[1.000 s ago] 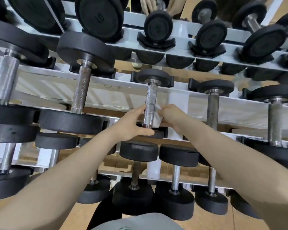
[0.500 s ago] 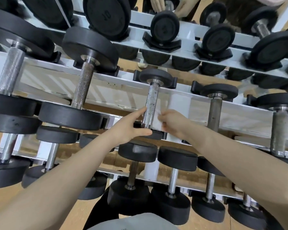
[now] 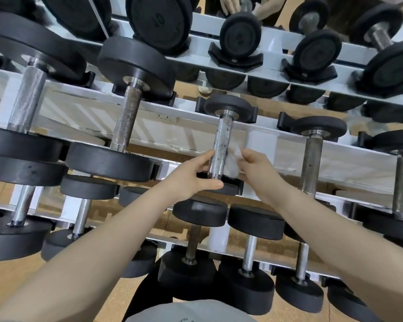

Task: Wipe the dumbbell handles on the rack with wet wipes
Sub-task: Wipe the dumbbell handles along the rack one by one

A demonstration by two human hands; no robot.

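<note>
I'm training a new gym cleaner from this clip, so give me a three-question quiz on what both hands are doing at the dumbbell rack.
1. True or false: the right hand holds the wet wipe against the right side of the knurled handle.
2. Which tier of the rack holds the dumbbell being wiped? A) top B) middle C) bottom
3. Fill in: the left hand steadies the handle near its ____ end, thumb lying across the near weight head.

Key
1. True.
2. B, the middle tier.
3. Lower (near) end.
</note>
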